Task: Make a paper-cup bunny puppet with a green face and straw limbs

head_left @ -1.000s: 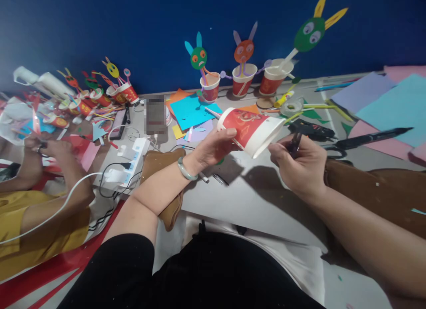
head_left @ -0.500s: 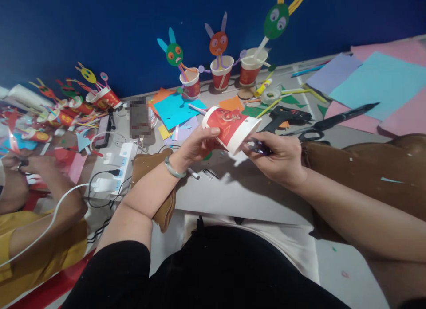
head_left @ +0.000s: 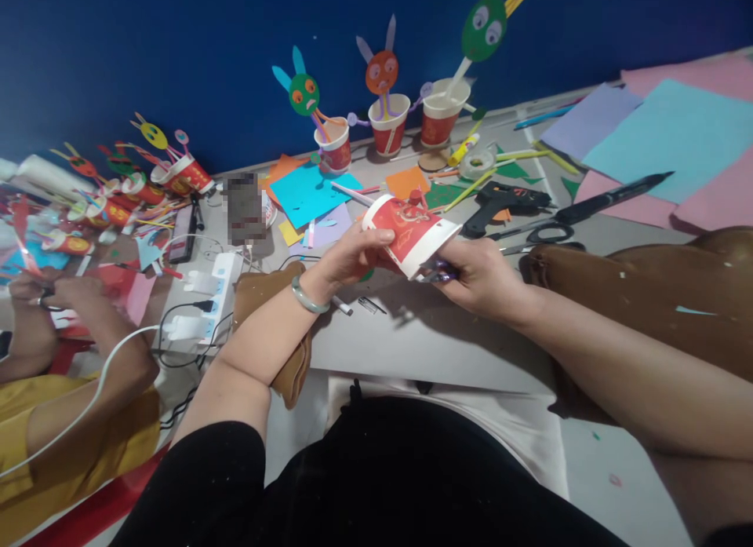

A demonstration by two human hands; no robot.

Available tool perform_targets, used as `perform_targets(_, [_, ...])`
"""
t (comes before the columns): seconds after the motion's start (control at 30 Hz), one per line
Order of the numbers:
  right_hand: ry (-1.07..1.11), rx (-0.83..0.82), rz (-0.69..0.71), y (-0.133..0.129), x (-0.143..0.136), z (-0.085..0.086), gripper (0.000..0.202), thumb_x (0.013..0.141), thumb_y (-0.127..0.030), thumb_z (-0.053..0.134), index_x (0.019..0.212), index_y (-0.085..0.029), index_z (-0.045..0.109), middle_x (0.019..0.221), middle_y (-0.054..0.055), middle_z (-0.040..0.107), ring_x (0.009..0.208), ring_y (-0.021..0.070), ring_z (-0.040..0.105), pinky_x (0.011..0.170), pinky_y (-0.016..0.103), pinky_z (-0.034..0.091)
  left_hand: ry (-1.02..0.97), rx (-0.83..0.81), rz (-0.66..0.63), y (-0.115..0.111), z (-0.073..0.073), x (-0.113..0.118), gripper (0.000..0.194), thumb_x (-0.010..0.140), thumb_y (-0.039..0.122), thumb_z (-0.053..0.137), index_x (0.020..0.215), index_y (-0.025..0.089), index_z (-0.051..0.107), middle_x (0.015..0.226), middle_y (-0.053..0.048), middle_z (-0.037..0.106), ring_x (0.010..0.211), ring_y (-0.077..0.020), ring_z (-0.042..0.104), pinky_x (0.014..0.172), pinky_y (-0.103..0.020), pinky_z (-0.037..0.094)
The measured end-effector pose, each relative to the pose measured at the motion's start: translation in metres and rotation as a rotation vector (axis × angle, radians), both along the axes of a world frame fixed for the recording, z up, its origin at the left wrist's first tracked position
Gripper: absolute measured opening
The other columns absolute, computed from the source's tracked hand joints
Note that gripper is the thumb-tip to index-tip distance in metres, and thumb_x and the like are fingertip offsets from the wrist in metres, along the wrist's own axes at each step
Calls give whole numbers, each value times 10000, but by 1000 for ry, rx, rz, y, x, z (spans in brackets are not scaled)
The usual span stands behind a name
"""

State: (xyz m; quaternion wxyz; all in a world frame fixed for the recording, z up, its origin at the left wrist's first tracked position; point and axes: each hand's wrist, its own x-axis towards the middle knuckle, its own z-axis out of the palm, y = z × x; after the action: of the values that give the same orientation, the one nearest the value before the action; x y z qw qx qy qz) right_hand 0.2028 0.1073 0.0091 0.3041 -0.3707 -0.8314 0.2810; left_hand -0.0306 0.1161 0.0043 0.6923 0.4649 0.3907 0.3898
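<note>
My left hand (head_left: 356, 255) wraps round a red and white paper cup (head_left: 403, 227), its thumb lying on the printed side. The cup is tipped over in the air, white-banded rim end facing right. A pale stick (head_left: 347, 191) shows just past its other end; whether it is joined to the cup I cannot tell. My right hand (head_left: 479, 274) is closed on small scissors with shiny purple handles (head_left: 442, 274), held against the cup's rim. The blades are mostly hidden by the cup and fingers.
Paper-cup figures (head_left: 388, 127) line the blue wall. A black glue gun (head_left: 503, 206), large black scissors (head_left: 550, 231), a tape roll (head_left: 476, 164) and coloured paper (head_left: 652, 147) lie beyond my hands. A power strip (head_left: 220, 296) and a co-worker's hands (head_left: 64, 292) are at left.
My right hand has shifted slightly left and down, bringing the scissors closer to the cup's rim. The cup has tilted a little in my left hand.
</note>
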Motion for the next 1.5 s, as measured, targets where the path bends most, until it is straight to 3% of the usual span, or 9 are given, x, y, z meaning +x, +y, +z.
perform_targets(0.13, [138,-3,-68,-5,-5,1,125,838,-349,654,841,-267,559,709,26,654,584,184,548,613,335,408,23,83,-7,1,5,-2,644,693,718,810,1112,238,718,1026,-88,849,1009,-332,842,839,-474,712])
perform_targets(0.27, [348,-10,-220,-8,-9,6,331,903,-497,711,848,-282,465,710,-10,603,582,146,462,591,318,397,261,315,83,7,9,-11,578,854,753,605,1122,263,754,1041,-111,841,1078,-313,828,856,-453,713])
perform_targets(0.47, [256,7,-213,-1,-2,8,472,969,-720,643,877,-274,520,680,-14,518,617,164,475,615,335,367,485,519,141,10,6,-24,484,1010,631,514,1226,272,756,1133,-137,841,1161,-313,819,935,-486,707])
perform_targets(0.67, [121,74,-183,-3,5,15,353,1025,-610,593,930,-269,600,621,-4,501,565,181,468,603,347,303,364,471,97,9,6,-32,792,793,893,608,1268,271,726,1187,-151,810,1270,-363,767,975,-542,684])
perform_targets(0.8, [53,179,-238,-5,10,15,343,1038,-581,594,996,-261,709,622,28,557,574,209,493,626,359,310,288,461,155,4,12,-30,965,572,966,747,1250,280,703,1219,-133,782,1120,-333,781,907,-505,685])
perform_targets(1.0, [-71,258,-250,-10,13,20,408,1056,-564,576,963,-240,806,725,79,714,625,225,589,614,350,264,342,506,137,2,14,-32,1069,548,1001,750,1322,284,576,1320,-131,712,1175,-308,739,963,-453,631])
perform_targets(1.07, [-133,265,-262,-14,13,25,450,1069,-573,538,1013,-234,829,758,82,751,640,226,616,614,340,252,276,516,168,2,14,-32,985,556,926,837,1254,284,573,1276,-95,701,1142,-276,728,937,-401,617])
perform_targets(1.27, [-358,286,-296,-27,11,42,580,1110,-547,380,1115,-205,848,890,118,832,706,257,690,625,338,234,-101,452,219,-6,20,-23,760,540,413,1071,1088,274,563,981,29,666,832,-151,691,720,-262,569])
perform_targets(1.5, [-507,230,-332,-34,6,54,568,1099,-494,373,1100,-176,845,882,151,828,693,255,665,641,353,194,-91,440,223,-8,23,-15,745,504,395,1088,1019,264,567,932,27,653,833,-165,721,693,-252,587])
